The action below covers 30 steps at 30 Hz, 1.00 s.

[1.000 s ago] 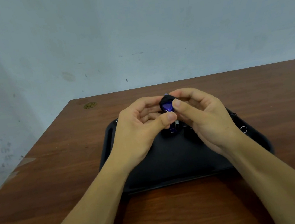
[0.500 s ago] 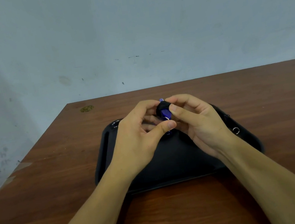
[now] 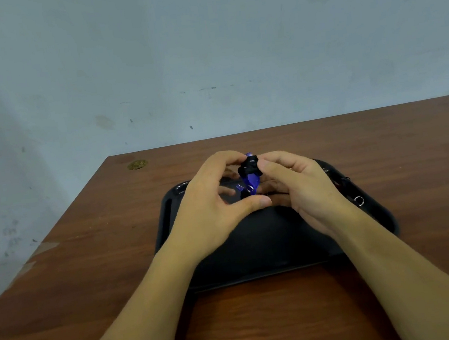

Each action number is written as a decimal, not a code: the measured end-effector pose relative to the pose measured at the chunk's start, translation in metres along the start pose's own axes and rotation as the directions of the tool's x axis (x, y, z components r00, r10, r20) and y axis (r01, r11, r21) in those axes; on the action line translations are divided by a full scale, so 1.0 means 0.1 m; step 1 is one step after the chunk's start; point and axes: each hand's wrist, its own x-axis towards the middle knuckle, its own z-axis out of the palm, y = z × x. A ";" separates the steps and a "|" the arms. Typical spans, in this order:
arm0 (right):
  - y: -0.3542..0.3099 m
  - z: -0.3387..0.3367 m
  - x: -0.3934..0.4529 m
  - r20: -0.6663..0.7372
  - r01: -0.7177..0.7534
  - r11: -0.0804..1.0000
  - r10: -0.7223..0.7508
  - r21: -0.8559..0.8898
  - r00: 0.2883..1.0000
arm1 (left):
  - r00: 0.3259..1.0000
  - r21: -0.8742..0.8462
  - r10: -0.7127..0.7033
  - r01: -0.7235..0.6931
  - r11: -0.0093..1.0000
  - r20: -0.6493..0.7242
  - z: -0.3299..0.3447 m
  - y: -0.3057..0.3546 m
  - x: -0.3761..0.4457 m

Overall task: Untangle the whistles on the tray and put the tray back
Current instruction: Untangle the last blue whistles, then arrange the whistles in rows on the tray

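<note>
A blue whistle (image 3: 252,182) wrapped in a black cord (image 3: 249,168) is held up above the black tray (image 3: 255,250). My left hand (image 3: 211,210) pinches the bundle from the left with its fingertips, thumb curled below. From the right, my right hand (image 3: 300,186) grips the cord at the top. A small metal ring (image 3: 251,188) hangs on the whistle. More cord and a metal ring (image 3: 359,201) lie at the tray's right rim; any other whistle is hidden by my right hand.
The tray sits on a brown wooden table (image 3: 89,269) against a pale blue wall (image 3: 203,46). A small brass-coloured disc (image 3: 137,164) lies near the table's far left corner. The table's left edge runs diagonally past worn patches.
The bundle has turned in my fingers, so more of the blue whistle hangs free below the cord. My left thumb has dropped lower. The view has shifted slightly.
</note>
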 end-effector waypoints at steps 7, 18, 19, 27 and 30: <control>-0.03 0.10 -0.05 0.180 0.193 0.887 -0.127 -0.419 0.975 | 0.920 -0.354 -0.290 0.187 0.916 -0.264 -0.23 -0.10 0.13; 0.20 0.29 -0.28 0.434 0.446 0.475 -0.141 -0.759 0.890 | 0.916 -0.058 -0.310 0.305 0.951 -0.257 -0.46 -0.29 -0.24; 0.20 0.33 -0.32 0.442 0.447 0.468 -0.127 -0.762 0.888 | 0.919 -0.027 -0.307 0.310 0.950 -0.249 -0.51 -0.29 -0.31; 0.17 0.26 -0.35 0.422 0.361 0.614 -0.050 -0.702 0.905 | 0.937 0.024 -0.294 0.304 0.952 -0.187 -0.48 -0.23 -0.37; 0.18 0.27 -0.35 0.385 0.332 0.658 -0.069 -0.676 0.920 | 0.937 0.006 -0.302 0.308 0.951 -0.173 -0.47 -0.20 -0.38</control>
